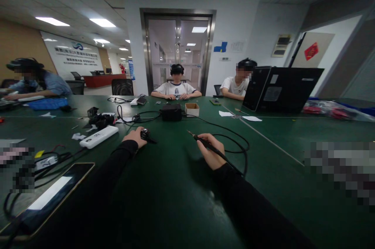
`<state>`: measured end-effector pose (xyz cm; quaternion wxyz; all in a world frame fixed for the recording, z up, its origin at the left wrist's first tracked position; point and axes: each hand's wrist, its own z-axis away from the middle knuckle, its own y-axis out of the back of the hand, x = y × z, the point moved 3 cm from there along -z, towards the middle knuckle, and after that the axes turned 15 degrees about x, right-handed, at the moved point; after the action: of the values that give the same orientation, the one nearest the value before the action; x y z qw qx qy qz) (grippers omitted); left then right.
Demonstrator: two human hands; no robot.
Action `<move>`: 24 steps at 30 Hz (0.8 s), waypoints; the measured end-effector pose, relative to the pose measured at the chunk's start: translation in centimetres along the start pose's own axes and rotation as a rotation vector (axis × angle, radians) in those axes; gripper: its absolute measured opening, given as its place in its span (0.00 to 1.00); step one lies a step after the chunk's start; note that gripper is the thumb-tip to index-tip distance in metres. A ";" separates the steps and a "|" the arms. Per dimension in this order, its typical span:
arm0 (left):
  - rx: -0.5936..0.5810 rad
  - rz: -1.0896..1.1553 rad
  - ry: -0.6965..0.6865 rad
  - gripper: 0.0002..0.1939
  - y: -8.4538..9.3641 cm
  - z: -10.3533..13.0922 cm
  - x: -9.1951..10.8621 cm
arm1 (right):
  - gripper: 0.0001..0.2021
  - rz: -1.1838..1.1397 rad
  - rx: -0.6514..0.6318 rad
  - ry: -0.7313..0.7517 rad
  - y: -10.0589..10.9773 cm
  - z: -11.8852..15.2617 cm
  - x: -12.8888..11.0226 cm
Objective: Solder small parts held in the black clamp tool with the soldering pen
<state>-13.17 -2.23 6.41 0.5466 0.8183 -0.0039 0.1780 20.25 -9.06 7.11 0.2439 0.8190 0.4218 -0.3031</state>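
My right hand [211,150] is closed round the dark handle of a soldering iron [206,142], held like a pen. Its thin tip points up and left over the green table [164,186], and a black cable loops away on the right. My left hand [137,137] is closed on a small black part [145,135] with a dark piece sticking out to the right; its exact kind is too small to tell. The iron's tip and the black part are well apart. Beyond both hands stand a black box [171,112] and a small open cardboard box [192,109].
A white power strip [99,137] lies beside my left forearm, with black parts [101,120] behind it. A phone [49,198] and tangled cables are at the near left. A black computer case [281,89] stands at the right. People sit across the table and at the far left.
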 end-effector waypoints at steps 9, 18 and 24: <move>0.103 -0.152 0.140 0.35 1.6 -1.5 -9.2 | 0.07 0.008 -0.062 0.022 -0.2 0.1 -0.9; 0.117 -0.197 0.255 0.33 3.2 -1.4 -10.8 | 0.07 0.005 -0.070 0.032 -0.1 0.0 -1.0; 0.058 0.010 0.176 0.39 2.7 -1.3 -11.0 | 0.07 0.014 -0.078 0.077 -0.2 0.0 -1.1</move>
<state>-24.39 -4.23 6.01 0.5200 0.8150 0.0450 0.2519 19.60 -9.52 7.87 0.2613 0.8230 0.4363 -0.2531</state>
